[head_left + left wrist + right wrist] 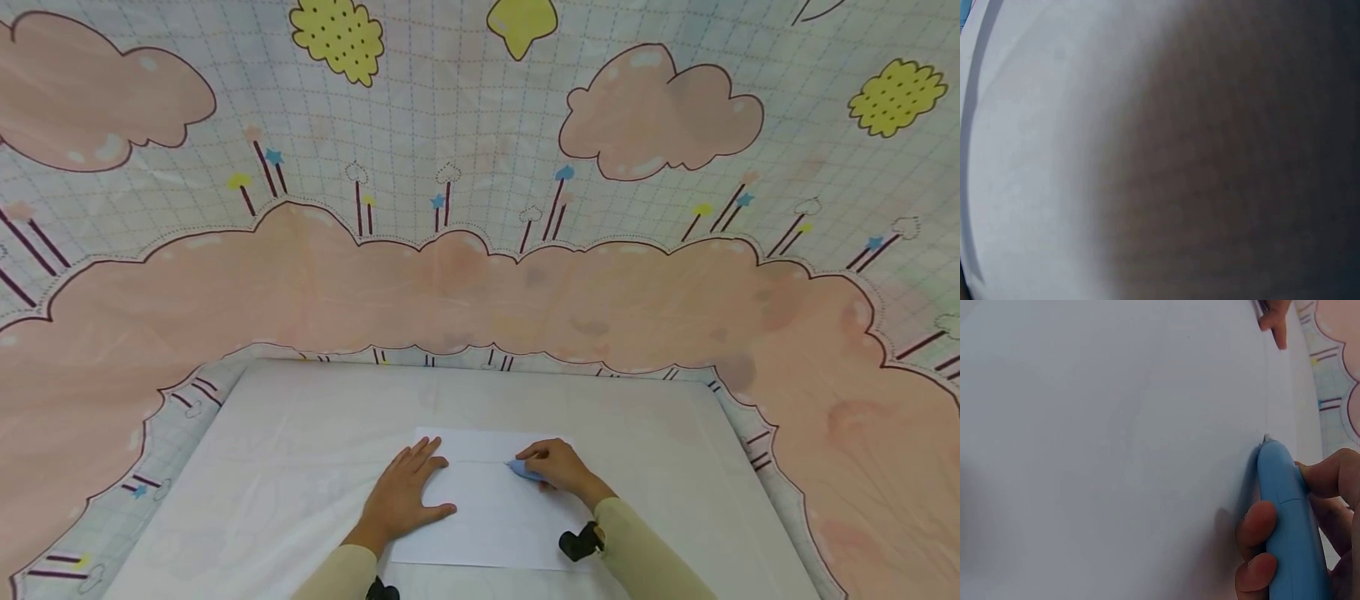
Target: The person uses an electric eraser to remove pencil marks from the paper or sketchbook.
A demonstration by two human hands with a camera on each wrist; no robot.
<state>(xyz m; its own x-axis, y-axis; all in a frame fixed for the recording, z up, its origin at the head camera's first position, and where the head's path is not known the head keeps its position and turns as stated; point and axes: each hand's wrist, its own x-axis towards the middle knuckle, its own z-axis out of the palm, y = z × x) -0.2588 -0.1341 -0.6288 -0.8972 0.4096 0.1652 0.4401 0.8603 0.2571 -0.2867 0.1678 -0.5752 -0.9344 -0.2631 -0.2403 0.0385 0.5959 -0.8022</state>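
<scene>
A white sheet of paper [472, 533] lies flat on the white-covered table. My left hand [405, 493] rests spread on its left part, thumb pointing right; in the left wrist view dark blur fills most of the frame. My right hand [558, 467] grips a blue utility knife [1294, 531] over the right half of the sheet, thumb and fingers around its body. Its small metal tip [1266, 438] touches the paper. A thin straight line runs from the tip toward the left hand; whether it is a cut or a crease I cannot tell.
The white table surface [300, 425] spreads around the sheet. Beyond its edges hangs or lies a cloth [465, 292] printed with pink clouds and stars. A black strap device [579, 543] sits at the right wrist.
</scene>
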